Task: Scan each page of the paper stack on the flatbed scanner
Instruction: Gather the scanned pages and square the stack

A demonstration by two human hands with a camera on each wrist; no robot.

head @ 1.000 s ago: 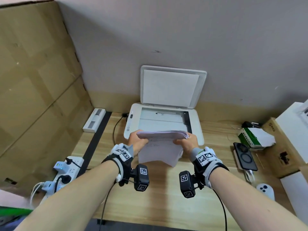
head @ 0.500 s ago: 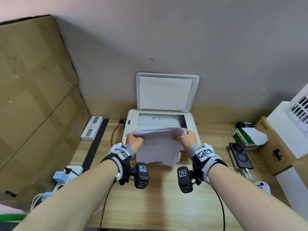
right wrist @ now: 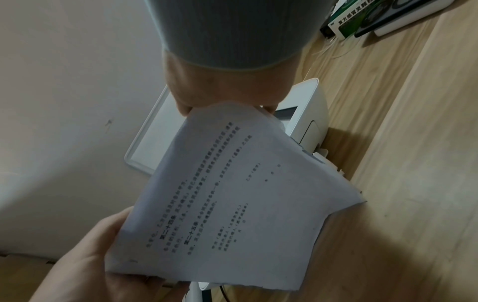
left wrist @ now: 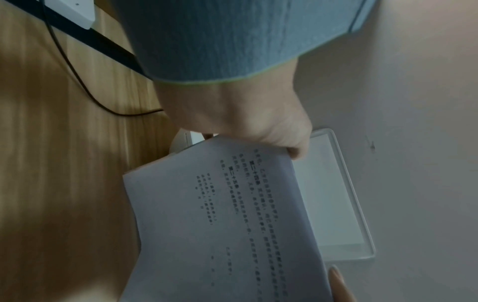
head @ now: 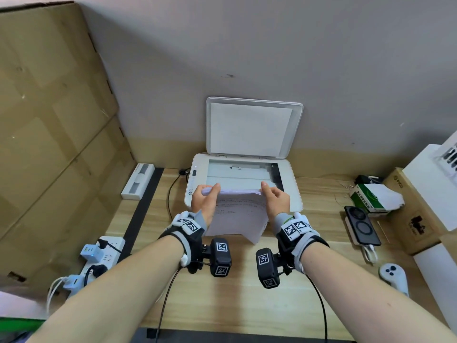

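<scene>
A white flatbed scanner stands at the back of the wooden desk, its lid raised against the wall. A sheet lies on the glass. In front of the scanner both hands hold up a paper stack by its top edge, printed text facing me. My left hand pinches the left top corner. My right hand pinches the right top corner. The pages hang down over the scanner's front edge; the fingers behind the paper are hidden.
A power strip with plugs and a white box lie left. A black cable runs from the scanner. Right: a green-white carton, a phone on a charger, a white controller, cardboard boxes. Cardboard panels wall the left.
Both hands have shifted their grip to the stack's top edge, thumbs now raised over it. The stack stays in front of the scanner; the head view has shifted slightly.
</scene>
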